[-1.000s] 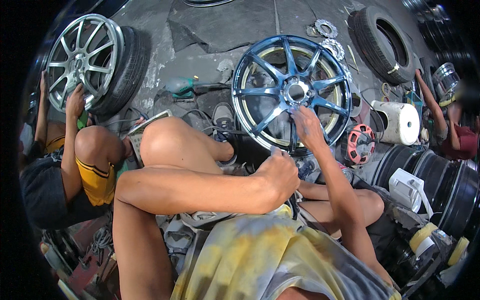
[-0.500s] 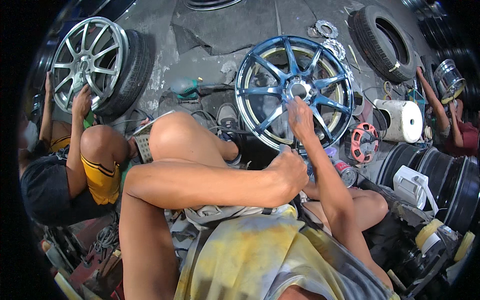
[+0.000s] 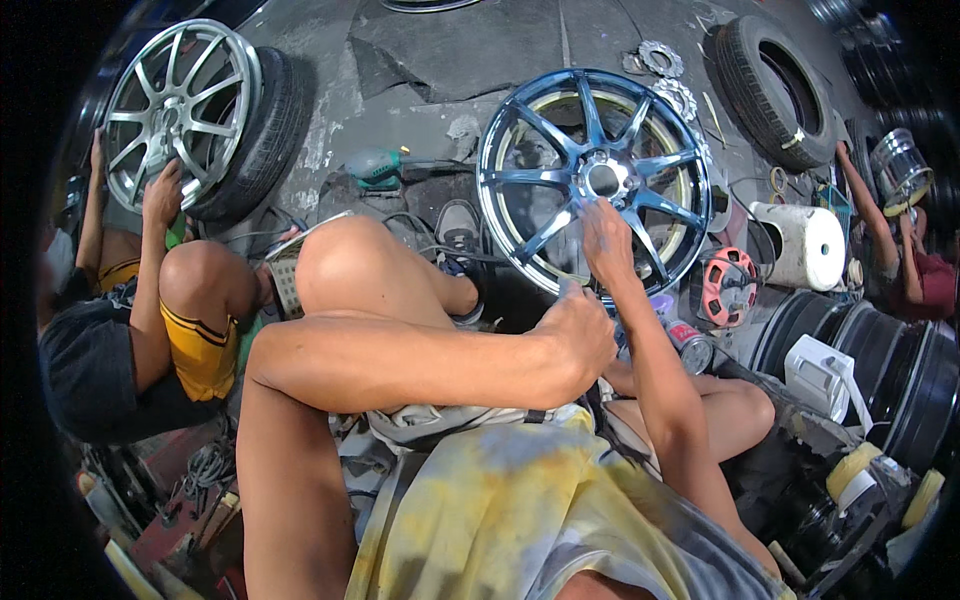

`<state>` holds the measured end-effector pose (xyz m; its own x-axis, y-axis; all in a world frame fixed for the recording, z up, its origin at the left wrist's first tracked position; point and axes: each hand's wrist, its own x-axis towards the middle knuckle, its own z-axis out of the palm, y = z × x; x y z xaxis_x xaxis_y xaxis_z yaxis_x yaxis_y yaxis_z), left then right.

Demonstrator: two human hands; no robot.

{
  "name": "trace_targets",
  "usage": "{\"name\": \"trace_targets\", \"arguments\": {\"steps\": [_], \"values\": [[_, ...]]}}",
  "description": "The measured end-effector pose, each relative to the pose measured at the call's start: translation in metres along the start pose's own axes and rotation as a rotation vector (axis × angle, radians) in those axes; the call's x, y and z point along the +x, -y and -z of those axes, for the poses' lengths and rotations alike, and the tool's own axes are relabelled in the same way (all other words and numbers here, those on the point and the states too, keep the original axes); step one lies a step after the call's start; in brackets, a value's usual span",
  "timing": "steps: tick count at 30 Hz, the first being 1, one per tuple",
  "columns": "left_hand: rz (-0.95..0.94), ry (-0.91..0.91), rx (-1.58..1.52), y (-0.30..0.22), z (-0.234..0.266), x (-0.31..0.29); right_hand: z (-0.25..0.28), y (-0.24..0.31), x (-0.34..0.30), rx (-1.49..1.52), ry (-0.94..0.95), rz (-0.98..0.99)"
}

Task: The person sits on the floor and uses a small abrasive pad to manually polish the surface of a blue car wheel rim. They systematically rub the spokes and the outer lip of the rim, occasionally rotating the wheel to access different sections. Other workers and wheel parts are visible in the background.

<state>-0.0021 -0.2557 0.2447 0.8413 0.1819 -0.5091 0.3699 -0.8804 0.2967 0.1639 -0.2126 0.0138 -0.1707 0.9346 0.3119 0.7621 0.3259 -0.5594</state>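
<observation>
Blue wheel (image 3: pixel 568 178): ahead of both hands, propped at a tilt, spoked face in full view.
Right hand (image 3: pixel 607 240): just below the hub, seemingly touching the base of a spoke; fingers close together and slightly bent; cannot tell if holding anything.
Left hand (image 3: pixel 578 340): curled into a loose fist near the lower rim; cannot tell if holding anything.
Done: glossy blue over visible spokes and outer ring; judged well along.
Left: apparently some work near the hub, given the right hand there; no clear border between finished and unfinished areas, so no firm estimate.
Green power tool (image 3: pixel 372 168): lying left of the wheel, apart from both hands.
Hidden: left palm; part of the lower rim, behind both hands.
Blurred: right fingertips.
Cut off: another rim (image 3: pixel 432 5), at the top edge.
</observation>
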Motion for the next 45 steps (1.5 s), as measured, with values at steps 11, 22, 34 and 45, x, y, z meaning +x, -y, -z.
{"name": "trace_targets", "arguments": {"steps": [11,22,34,45], "values": [[0.009,0.060,-0.097,0.002,-0.003,0.006,-0.003,0.001,0.021,-0.014,0.114,-0.034],[0.089,0.073,-0.123,0.014,-0.017,0.014,0.028,0.002,-0.013,0.026,0.210,-0.102],[0.195,-0.053,-0.222,0.073,-0.057,0.043,0.087,0.005,-0.058,0.285,0.015,-0.552],[0.380,-0.521,-0.150,0.066,-0.136,0.170,0.108,-0.008,-0.059,0.534,-0.124,-0.685]]}}
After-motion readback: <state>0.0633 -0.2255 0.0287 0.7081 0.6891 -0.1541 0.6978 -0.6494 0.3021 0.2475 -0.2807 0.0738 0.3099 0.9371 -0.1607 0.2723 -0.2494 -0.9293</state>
